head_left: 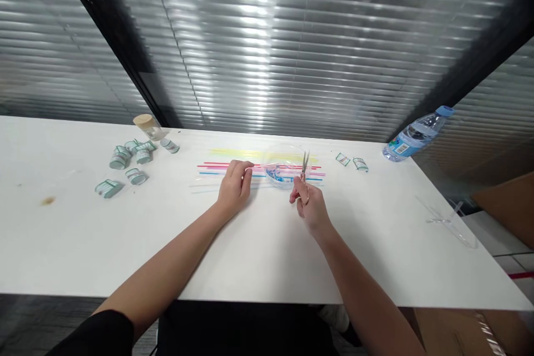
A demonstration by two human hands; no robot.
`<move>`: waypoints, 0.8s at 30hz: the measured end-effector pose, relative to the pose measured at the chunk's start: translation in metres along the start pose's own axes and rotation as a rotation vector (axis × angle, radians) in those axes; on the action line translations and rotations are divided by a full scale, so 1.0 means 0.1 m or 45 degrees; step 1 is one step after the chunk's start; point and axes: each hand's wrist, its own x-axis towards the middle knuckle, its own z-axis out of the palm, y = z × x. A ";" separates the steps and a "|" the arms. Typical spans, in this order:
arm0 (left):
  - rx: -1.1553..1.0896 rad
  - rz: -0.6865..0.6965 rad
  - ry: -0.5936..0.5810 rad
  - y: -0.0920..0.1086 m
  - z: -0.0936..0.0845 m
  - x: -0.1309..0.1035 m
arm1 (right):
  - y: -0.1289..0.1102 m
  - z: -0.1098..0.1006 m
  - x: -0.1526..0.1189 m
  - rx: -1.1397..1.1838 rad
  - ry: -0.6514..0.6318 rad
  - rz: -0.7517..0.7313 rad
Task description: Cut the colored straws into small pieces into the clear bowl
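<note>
A bundle of thin coloured straws [212, 173], red, pink, blue, yellow and clear, lies crosswise on the white table. My left hand [235, 186] rests over them with bent fingers. A small gap shows between its thumb and index finger, and nothing is seen held there. In my right hand [311, 203] is a pair of scissors [305, 164], gripped by the handles with its blades pointing up and away from me. Just beyond them stands a clear plastic bowl [287, 183], with small blue and white cut pieces inside, over the straws.
Several small white-and-green packets [120, 157] lie at the left, near a jar with a tan lid [144, 120]. Two more packets [360, 164] are right of the bowl. A water bottle [411, 136] leans at the back right. Clear plastic strips [446, 221] lie near the table's right edge.
</note>
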 end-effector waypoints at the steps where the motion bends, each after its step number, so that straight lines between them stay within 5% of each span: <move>1: -0.002 -0.003 0.016 0.07 -0.03 0.00 | 0.01 0.00 0.01 0.089 0.026 -0.037; 5: -0.106 0.005 0.041 0.57 -0.16 -0.03 | -0.05 -0.01 0.00 0.458 0.265 -0.310; 10: -0.464 0.041 -0.147 1.33 -0.15 -0.22 | -0.37 -0.01 -0.19 0.806 0.673 -0.626; 13: -0.647 -0.185 -0.207 1.68 -0.08 -0.38 | -0.61 0.06 -0.38 0.905 0.908 -0.789; 18: -0.759 -0.617 -0.109 1.93 -0.07 -0.54 | -0.82 0.27 -0.65 0.924 1.186 -1.001; 24: -1.076 -0.799 -0.028 2.00 -0.30 -0.42 | -0.73 0.51 -0.88 0.871 1.005 -1.025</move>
